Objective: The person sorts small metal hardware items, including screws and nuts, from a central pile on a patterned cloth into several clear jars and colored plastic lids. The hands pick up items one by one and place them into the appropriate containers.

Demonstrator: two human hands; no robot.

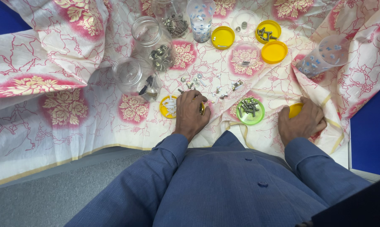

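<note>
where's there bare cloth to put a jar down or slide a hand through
Free: the wide stretch of cloth left of the tipped jar, and the strip between the green lid and the right hand. Crowded: the middle, from the left hand up through loose hardware to the yellow lids.

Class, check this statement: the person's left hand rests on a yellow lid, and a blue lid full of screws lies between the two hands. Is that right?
Not quite. In the head view the lid full of screws between the hands is green, not blue. The rest holds: the left hand rests on a yellow lid, and the right hand lies further along the cloth.
</note>
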